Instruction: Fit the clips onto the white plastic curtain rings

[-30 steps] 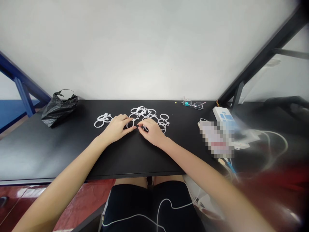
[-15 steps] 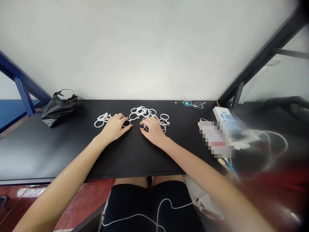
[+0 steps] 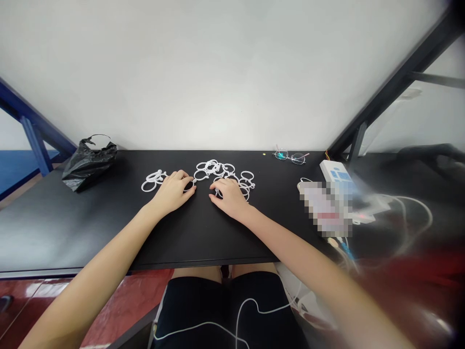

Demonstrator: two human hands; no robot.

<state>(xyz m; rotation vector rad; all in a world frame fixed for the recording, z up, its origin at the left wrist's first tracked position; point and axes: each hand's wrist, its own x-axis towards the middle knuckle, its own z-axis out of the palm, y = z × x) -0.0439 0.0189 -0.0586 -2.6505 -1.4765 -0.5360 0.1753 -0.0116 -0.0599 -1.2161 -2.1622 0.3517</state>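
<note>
A heap of white plastic rings (image 3: 218,169) lies on the black table (image 3: 203,232), toward its back middle. A smaller cluster of rings (image 3: 152,180) lies to the left of it. My left hand (image 3: 170,193) rests between the two groups, its thumb and fingers closed on one white ring (image 3: 189,184). My right hand (image 3: 229,198) lies at the near edge of the heap with its fingers spread and the fingertips touching the rings there. The two hands are a short gap apart.
A crumpled black plastic bag (image 3: 89,162) sits at the back left. Eyeglasses (image 3: 290,156) lie at the back right. A white and blue device (image 3: 336,173) and white cables (image 3: 410,213) are farther right. A white cord (image 3: 240,315) crosses my lap.
The hands, which met on one ring in front of the heap, have parted. The left hand carried the ring a little left. The right hand moved back onto the heap.
</note>
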